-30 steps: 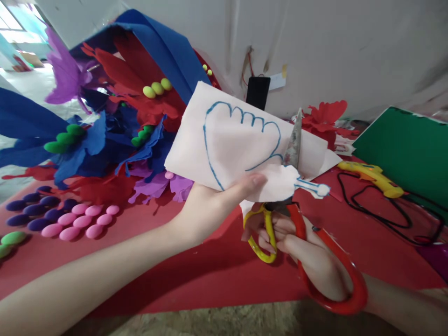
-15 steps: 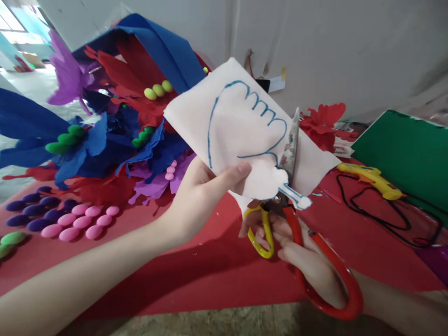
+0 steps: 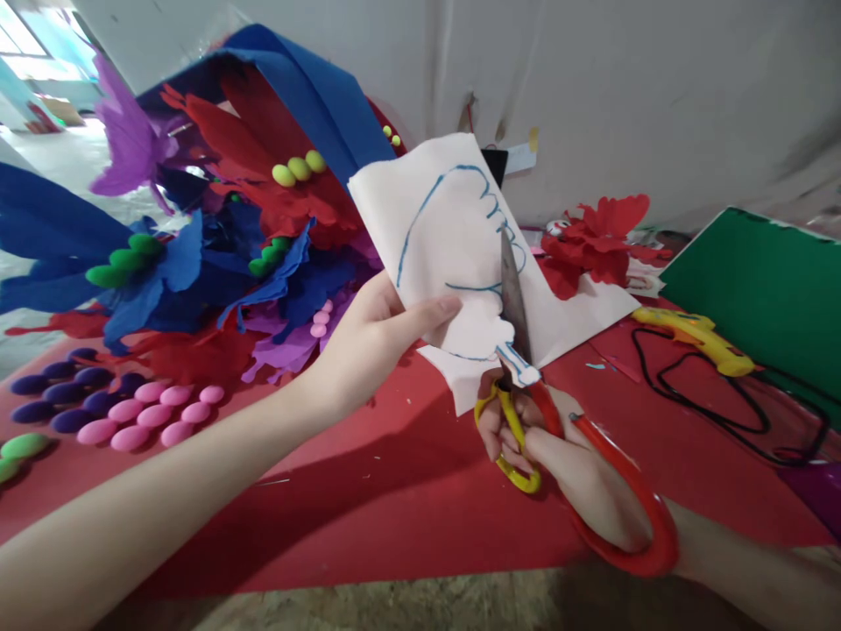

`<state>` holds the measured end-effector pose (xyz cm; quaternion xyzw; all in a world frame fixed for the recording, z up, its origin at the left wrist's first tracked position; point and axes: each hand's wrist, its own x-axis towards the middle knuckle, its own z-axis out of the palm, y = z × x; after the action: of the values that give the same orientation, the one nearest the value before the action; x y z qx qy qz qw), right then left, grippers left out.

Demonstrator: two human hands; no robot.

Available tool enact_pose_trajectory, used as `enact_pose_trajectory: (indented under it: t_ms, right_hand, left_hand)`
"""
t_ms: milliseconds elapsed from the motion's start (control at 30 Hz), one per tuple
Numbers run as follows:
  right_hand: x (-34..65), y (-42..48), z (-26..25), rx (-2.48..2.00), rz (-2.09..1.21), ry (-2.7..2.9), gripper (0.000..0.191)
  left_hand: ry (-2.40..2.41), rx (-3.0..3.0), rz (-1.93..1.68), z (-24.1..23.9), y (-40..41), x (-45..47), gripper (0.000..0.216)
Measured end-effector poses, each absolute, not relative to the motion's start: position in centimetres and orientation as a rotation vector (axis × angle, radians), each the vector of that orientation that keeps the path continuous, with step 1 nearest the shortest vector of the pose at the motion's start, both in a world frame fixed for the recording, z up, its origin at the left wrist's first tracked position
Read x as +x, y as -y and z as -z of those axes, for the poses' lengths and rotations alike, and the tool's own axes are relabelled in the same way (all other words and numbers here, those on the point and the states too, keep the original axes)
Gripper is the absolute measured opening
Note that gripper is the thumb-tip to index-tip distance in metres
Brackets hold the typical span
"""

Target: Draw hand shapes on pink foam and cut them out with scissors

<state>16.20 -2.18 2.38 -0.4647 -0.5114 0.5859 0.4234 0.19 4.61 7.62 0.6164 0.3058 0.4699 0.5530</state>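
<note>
My left hand (image 3: pixel 387 337) pinches a folded white sheet (image 3: pixel 434 237), thumb on top and fingers hidden behind. A blue line with a scalloped edge is drawn on the sheet, and its lower part is cut to a rounded shape with a thin knobbed stem. In my right hand (image 3: pixel 578 473) are large scissors (image 3: pixel 516 298) with one yellow and one red handle loop. Their blade lies over the sheet, just right of the blue line, pointing up and away. A white flap of the sheet spreads out to the right of the blade.
Left lie blue, red and purple butterfly shapes (image 3: pixel 144 263) with rows of egg-shaped pieces. Loose pink ovals (image 3: pixel 154 416) and dark purple ovals (image 3: pixel 62 394) rest on the red tabletop (image 3: pixel 315 526). At right are a yellow glue gun (image 3: pixel 696 337) with black cord, a green board (image 3: pixel 755 280) and red cut shapes (image 3: pixel 597 237).
The white sheet has turned and tilted in my left hand, its top now further right. The scissors have shifted, the blade now leaning left, and the cut flap hangs wider on the right.
</note>
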Motion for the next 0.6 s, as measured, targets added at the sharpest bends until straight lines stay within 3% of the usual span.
enact_pose_trajectory:
  t_ms: [133,333,600]
  right_hand:
    - [16.3,1.9,-3.0,-1.192,-1.444,1.34,0.011]
    - [17.3,2.4,-3.2,-1.25,-1.239,1.59,0.019]
    - [18.2,1.5,-2.7,-1.228,-1.292,1.628,0.018]
  left_hand:
    - [-0.727,1.322,-1.168,-7.6,-4.7,0.3,0.01]
    - [-0.753,1.404,-1.116,-7.9,-5.0,0.0,0.01]
    - [-0.786,1.42,-1.087,-8.2,-5.5,-0.6,0.012]
